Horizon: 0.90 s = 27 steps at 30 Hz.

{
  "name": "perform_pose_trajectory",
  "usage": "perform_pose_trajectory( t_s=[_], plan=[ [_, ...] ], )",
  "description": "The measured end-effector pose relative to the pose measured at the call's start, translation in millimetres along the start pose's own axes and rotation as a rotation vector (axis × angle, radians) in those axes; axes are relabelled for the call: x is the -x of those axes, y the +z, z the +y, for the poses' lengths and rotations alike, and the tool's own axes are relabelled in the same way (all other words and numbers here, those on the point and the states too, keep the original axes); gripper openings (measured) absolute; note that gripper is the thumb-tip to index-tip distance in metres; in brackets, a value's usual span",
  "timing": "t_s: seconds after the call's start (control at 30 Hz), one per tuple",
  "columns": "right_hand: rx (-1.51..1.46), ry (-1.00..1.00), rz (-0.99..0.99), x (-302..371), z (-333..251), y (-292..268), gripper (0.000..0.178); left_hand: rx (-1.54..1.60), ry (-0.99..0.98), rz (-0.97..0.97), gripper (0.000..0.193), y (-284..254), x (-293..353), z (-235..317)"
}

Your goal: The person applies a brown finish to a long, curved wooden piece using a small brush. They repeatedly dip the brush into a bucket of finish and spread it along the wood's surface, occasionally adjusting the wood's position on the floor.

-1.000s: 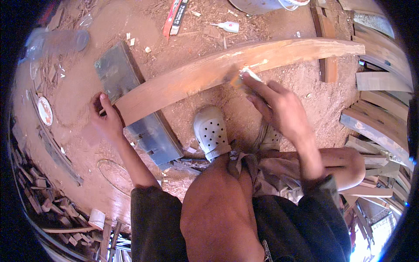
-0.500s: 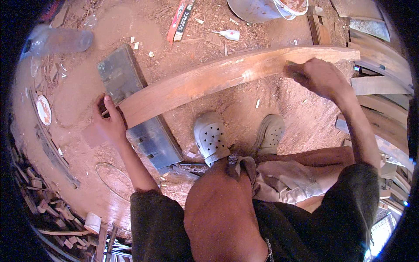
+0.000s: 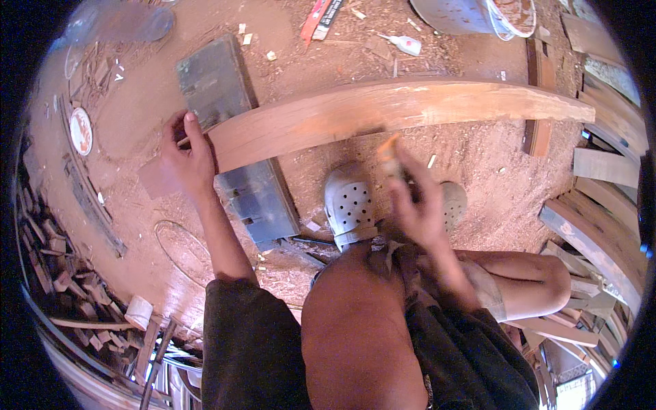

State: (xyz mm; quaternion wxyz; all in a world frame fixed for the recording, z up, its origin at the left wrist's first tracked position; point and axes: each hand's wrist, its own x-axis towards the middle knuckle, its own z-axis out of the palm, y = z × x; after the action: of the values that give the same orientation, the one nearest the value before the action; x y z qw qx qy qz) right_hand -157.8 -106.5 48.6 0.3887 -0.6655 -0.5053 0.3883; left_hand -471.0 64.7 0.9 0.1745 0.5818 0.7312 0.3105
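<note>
A long, curved wooden board [image 3: 328, 119] lies across in front of me, its surface patchy with pale and reddish areas. Its left part rests on a dark wooden block [image 3: 215, 75]. My left hand [image 3: 190, 160] is closed around the board's left end, the thumb pointing up; a thin light sliver shows by its fingers. On the near side of the board, apart from it, my right hand [image 3: 422, 208] is blurred by motion. It grips a small orange-edged block [image 3: 389, 150], whose exact kind is hard to make out.
Another wooden block [image 3: 540, 133] lies under the board's right part. Beyond are a bucket [image 3: 454, 15], a small white bottle [image 3: 408, 45] and a red-and-black packet [image 3: 321, 19]. Planks [image 3: 594, 232] are piled at right, wood offcuts [image 3: 72, 263] at left. My clog [image 3: 350, 205] stands near the board.
My right hand has come off the board's right part and moved left and toward me with the small block. My left hand keeps its hold on the board. The whole view has shifted.
</note>
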Motion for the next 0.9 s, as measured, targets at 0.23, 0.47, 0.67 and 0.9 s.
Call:
perform_pose_trajectory(
  t_s=[0.23, 0.47, 0.67, 0.9],
  plan=[
    [0.378, 0.064, -0.002, -6.9, -10.0, 79.9, 0.058, -0.01, 0.012, 0.033, 0.031, 2.9, -0.6, -0.8],
    [0.426, 0.229, -0.21, 27.4, -15.2, 46.0, 0.059, -0.019, 0.038, 0.037, 0.03, -0.4, 0.3, -5.2],
    [0.788, -0.051, -0.685, -59.0, -86.5, 24.7, 0.052, 0.011, 0.025, 0.026, 0.032, 1.0, -0.4, -6.5],
    [1.14, -0.363, -0.835, -98.5, -104.5, 19.1, 0.045, 0.007, 0.029, 0.016, 0.033, 1.7, 0.7, -0.8]
  ],
)
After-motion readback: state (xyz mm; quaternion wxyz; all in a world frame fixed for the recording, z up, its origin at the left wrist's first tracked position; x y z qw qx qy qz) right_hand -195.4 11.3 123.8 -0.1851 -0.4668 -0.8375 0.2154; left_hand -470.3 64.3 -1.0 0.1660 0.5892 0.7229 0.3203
